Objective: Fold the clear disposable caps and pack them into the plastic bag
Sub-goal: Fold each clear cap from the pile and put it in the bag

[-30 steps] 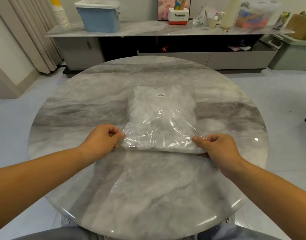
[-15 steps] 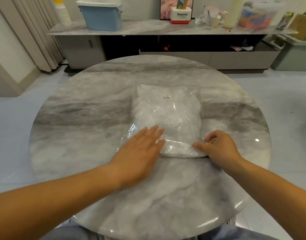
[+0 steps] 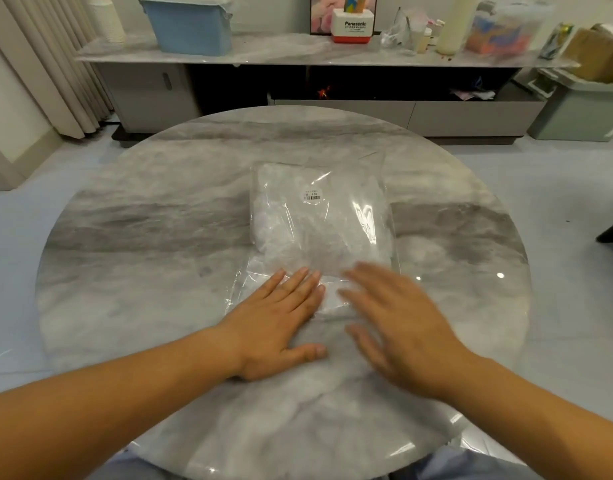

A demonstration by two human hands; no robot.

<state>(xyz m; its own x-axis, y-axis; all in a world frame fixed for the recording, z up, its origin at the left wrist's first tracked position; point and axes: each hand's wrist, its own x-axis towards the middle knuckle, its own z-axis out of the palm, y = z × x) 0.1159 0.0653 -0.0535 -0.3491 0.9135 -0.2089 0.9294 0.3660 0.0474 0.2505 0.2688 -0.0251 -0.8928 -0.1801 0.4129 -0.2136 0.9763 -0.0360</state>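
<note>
Marble table (image 3: 142, 237) is seen bearing the bag (image 3: 353, 237) at its middle, stuffed with caps (image 3: 284, 216) and marked by a barcode label (image 3: 313, 195). The left hand (image 3: 277, 323) is laid flat on the bag's near flap, fingers straight, nothing gripped. The right hand (image 3: 402, 330) is blurred, its fingers spread and straight just beside the left; whether the bag is touched cannot be told.

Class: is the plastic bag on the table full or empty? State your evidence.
Full. The bag bulges with crumpled clear material under its film. The left hand and right hand lie flat at its near end.
</note>
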